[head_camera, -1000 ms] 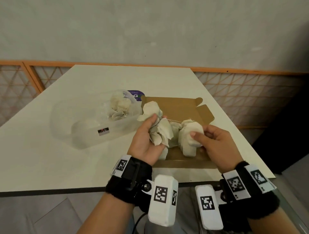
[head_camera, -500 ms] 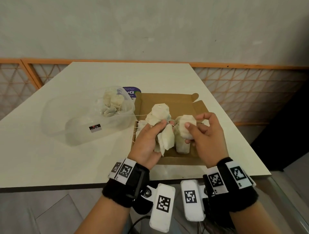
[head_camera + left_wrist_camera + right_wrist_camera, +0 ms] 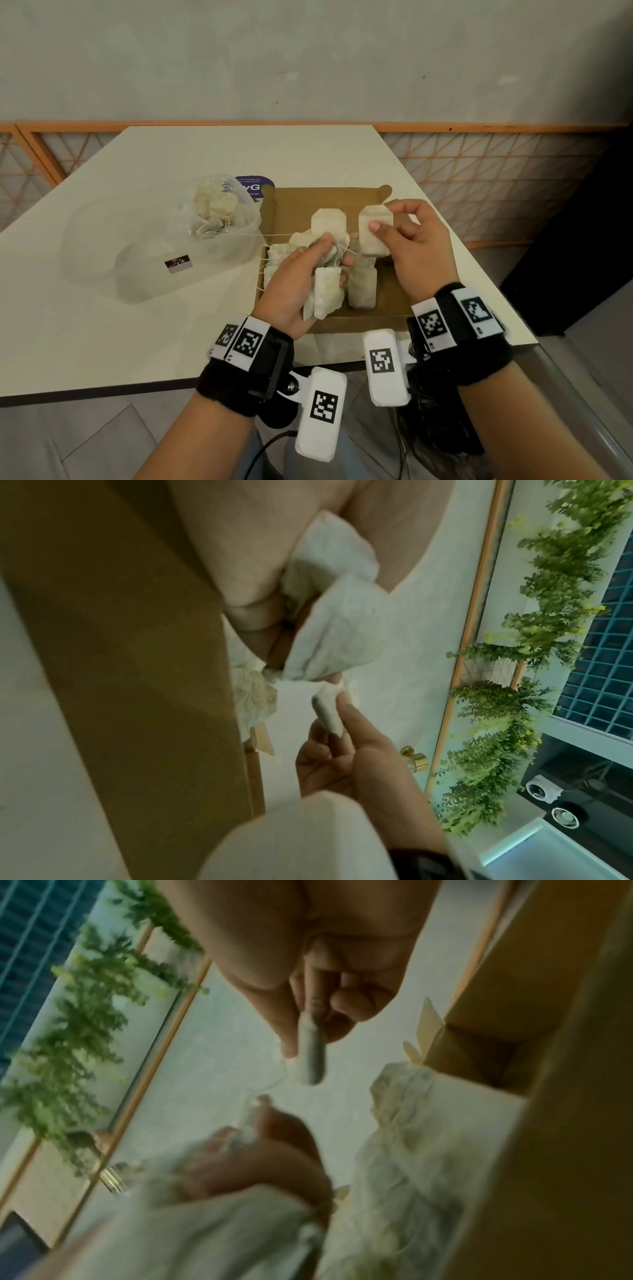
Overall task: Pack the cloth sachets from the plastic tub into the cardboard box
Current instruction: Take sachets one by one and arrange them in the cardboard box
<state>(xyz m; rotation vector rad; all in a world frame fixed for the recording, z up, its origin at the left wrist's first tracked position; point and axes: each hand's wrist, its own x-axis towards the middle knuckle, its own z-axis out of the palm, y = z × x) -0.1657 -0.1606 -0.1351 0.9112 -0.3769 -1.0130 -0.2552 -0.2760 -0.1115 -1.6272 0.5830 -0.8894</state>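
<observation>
My left hand [image 3: 308,270] grips a bunch of off-white cloth sachets [image 3: 327,233] over the open cardboard box [image 3: 301,202]; some hang below the palm [image 3: 335,631]. My right hand [image 3: 387,228] pinches a single sachet [image 3: 373,234] between thumb and fingers, just right of the bunch, seen edge-on in the right wrist view [image 3: 310,1056]. Thin strings run between the sachets. More sachets [image 3: 361,287] stand in the box. The clear plastic tub [image 3: 144,246] lies left of the box with several sachets [image 3: 214,212] at its far end.
A purple label [image 3: 255,186] lies behind the tub. The white table [image 3: 102,325] ends close to my wrists and just right of the box. An orange lattice railing [image 3: 479,192] borders the table at the back and right.
Both hands have risen and moved further over the box. My right hand has drawn one sachet apart from the bunch, to the right. The tub has not moved.
</observation>
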